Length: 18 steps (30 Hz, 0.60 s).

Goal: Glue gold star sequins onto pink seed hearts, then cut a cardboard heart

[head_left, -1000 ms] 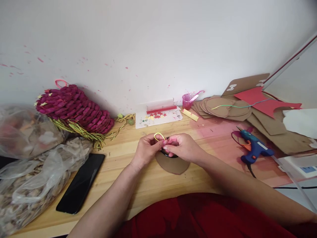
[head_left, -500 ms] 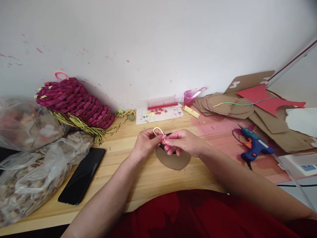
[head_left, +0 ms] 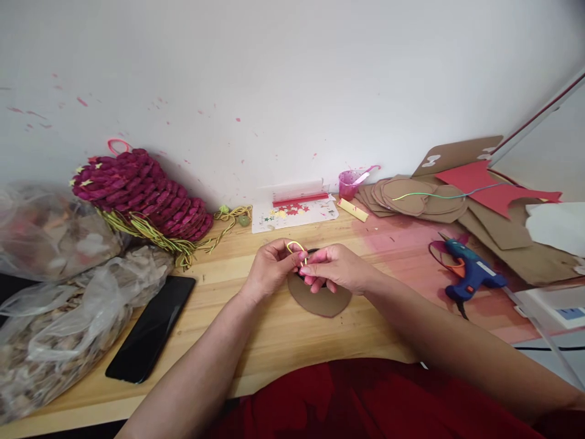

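Observation:
My left hand (head_left: pixel 269 268) and my right hand (head_left: pixel 336 268) meet over the middle of the wooden table (head_left: pixel 256 329). Between their pinched fingertips stands a small yellow cord loop (head_left: pixel 295 247); both hands are closed on it. Under the hands lies a brown cardboard heart (head_left: pixel 320 300), with a dark object at its upper edge mostly hidden by my right fingers.
A black phone (head_left: pixel 150 329) lies at the left beside plastic bags of dried material (head_left: pixel 59 329). A magenta woven piece (head_left: pixel 141 198) leans on the wall. A blue glue gun (head_left: pixel 470 271), cardboard cut-outs (head_left: pixel 420 198), red paper (head_left: pixel 484 183), a pink cup (head_left: pixel 348 183) and a star sheet (head_left: pixel 297 213) lie further back and right.
The loop has become smaller and sits lower between my fingertips. My hands have stayed over the cardboard heart; the view shifted slightly.

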Each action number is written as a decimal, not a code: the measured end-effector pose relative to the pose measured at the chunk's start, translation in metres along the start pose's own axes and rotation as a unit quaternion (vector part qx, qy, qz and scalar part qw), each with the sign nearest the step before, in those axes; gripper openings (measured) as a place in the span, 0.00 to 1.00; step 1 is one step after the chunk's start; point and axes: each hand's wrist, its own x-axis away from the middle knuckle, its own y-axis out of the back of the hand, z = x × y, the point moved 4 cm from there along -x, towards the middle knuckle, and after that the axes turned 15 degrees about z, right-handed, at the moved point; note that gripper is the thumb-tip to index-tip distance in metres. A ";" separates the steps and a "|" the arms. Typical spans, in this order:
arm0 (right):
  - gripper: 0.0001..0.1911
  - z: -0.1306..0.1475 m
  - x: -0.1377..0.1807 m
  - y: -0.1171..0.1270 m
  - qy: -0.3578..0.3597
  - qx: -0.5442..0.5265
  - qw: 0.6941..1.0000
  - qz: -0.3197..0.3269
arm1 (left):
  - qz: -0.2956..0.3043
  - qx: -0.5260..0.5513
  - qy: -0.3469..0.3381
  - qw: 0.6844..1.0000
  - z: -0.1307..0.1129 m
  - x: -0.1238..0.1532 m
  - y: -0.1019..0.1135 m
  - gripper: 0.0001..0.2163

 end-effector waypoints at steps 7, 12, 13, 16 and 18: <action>0.08 -0.004 -0.001 0.001 -0.005 0.002 1.000 0.000 | -0.061 0.062 -0.011 0.996 -0.003 0.001 0.005 0.14; 0.09 -0.004 -0.001 0.000 0.010 -0.008 1.000 -0.002 | -0.074 0.109 -0.025 0.991 -0.002 0.000 0.006 0.14; 0.09 -0.004 -0.001 0.000 0.014 -0.012 1.000 -0.004 | -0.077 0.117 -0.031 0.990 -0.003 0.000 0.007 0.14; 0.11 -0.003 -0.001 0.001 0.033 -0.027 0.999 -0.011 | -0.082 0.139 -0.042 0.986 -0.004 0.000 0.009 0.16; 0.12 -0.001 -0.001 0.002 0.048 -0.035 0.998 -0.021 | -0.069 0.148 -0.029 0.986 -0.004 0.000 0.009 0.19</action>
